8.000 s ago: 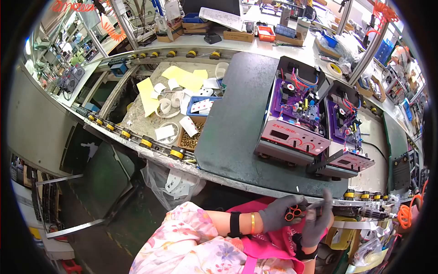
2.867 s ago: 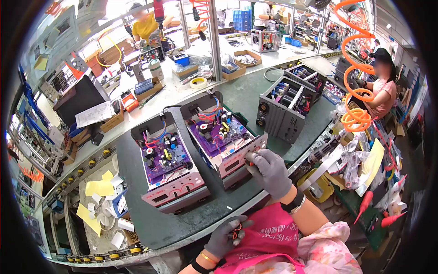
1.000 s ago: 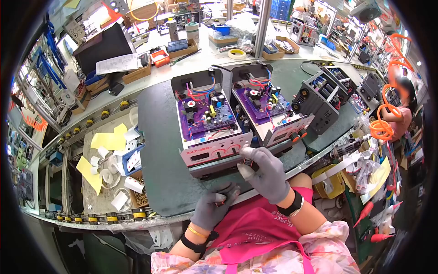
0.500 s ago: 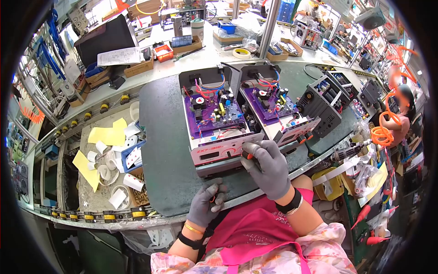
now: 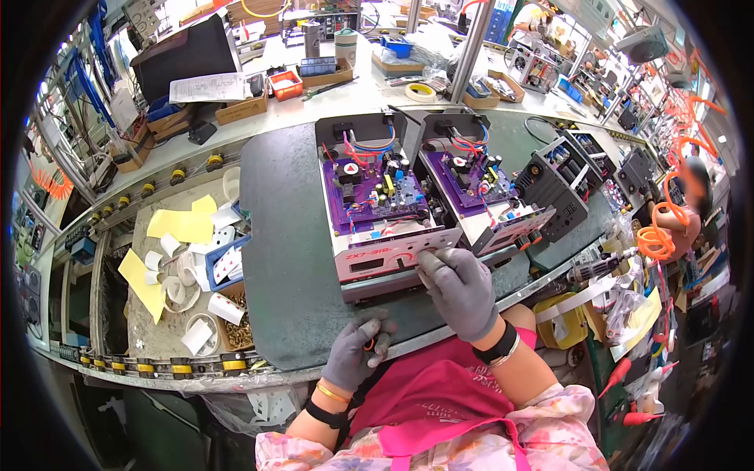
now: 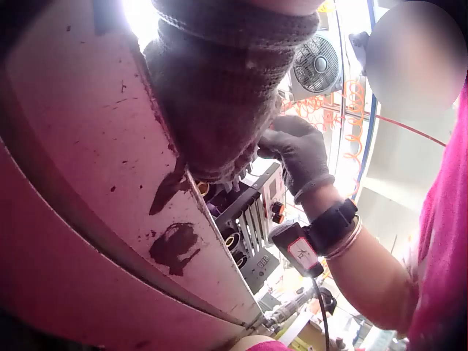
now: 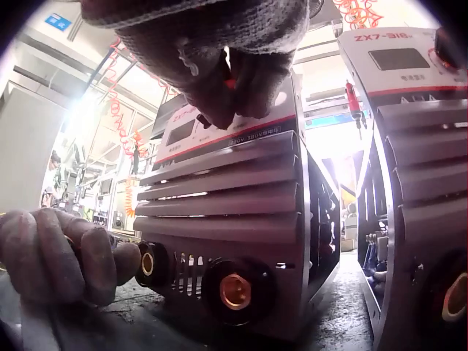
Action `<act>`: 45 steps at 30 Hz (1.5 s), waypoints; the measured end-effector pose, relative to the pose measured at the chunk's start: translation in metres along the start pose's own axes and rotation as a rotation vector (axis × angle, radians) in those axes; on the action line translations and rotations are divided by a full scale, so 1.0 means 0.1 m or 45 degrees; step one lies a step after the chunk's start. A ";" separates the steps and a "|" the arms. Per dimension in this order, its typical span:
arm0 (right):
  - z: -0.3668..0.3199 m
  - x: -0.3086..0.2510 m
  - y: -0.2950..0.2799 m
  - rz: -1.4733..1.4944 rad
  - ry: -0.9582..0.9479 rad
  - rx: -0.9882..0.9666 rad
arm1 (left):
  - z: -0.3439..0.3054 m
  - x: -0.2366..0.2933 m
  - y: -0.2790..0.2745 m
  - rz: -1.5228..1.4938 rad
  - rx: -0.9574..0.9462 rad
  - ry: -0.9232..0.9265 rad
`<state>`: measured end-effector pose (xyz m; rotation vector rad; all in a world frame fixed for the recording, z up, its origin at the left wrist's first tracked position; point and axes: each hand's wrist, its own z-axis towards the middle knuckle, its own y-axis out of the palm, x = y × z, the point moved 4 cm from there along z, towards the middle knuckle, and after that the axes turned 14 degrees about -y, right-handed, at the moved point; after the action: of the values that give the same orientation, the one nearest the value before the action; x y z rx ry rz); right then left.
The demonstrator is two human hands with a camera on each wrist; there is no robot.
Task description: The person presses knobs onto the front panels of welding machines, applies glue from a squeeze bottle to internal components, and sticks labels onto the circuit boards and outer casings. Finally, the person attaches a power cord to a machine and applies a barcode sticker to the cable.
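Two welding machines with uncovered tops stand side by side, the left one (image 5: 377,200) and the right one (image 5: 471,184). With its fingertips at the left machine's white front panel (image 5: 363,259), my gloved right hand (image 5: 463,292) pinches a small knob, mostly hidden by the fingers. A reddish bit of the knob (image 7: 230,82) shows between them in the right wrist view. My gloved left hand (image 5: 353,355) is curled round a black-and-orange knob (image 5: 369,344), near the mat's front edge. Orange-ringed knobs (image 5: 528,244) sit on the right machine's panel.
Both machines stand on a dark green mat (image 5: 283,235). A blue tray (image 5: 228,263) and a box of brass parts (image 5: 239,334) lie to the left, with yellow papers (image 5: 184,224). Further dark machine housings (image 5: 554,192) stand at right. A power screwdriver (image 5: 601,265) lies along the right edge.
From handling knobs over the lap, my right hand went to the right machine's panel, which now bears knobs, then to the left machine's. The left hand still holds a knob.
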<state>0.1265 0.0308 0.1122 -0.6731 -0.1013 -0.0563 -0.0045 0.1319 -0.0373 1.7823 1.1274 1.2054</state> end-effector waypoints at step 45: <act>-0.27 -0.32 -0.11 0.898 0.476 -0.116 | -0.24 0.01 0.43 0.401 -0.056 0.014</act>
<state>0.0958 0.0059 0.0941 -0.7477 0.5026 0.4930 -0.0152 0.1183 0.0085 1.9717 0.8389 1.4108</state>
